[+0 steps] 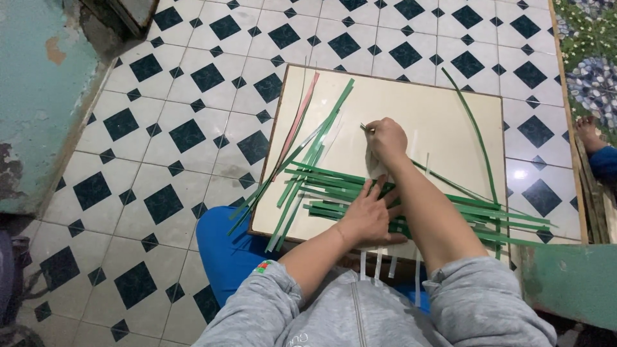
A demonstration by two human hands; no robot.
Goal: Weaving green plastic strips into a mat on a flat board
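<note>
A cream board (pixel 443 115) lies on the tiled floor, covered with several long green paper strips (pixel 321 177) and some white strips (pixel 376 263). My left hand (pixel 369 215) presses flat on the crossed green strips near the board's front edge, fingers spread. My right hand (pixel 387 138) reaches farther out, fingers closed, pinching the end of a thin strip (pixel 365 128); the strip's colour is hard to tell. A pink strip (pixel 302 115) lies at the board's left side. One long green strip (pixel 479 141) curves along the right side.
White floor tiles with dark diamond marks (pixel 193 135) surround the board. A teal wall (pixel 38 90) runs on the left. Another person's foot (pixel 588 132) rests at the right by a flowered mat (pixel 591 58). A green surface (pixel 565 283) sits at the lower right.
</note>
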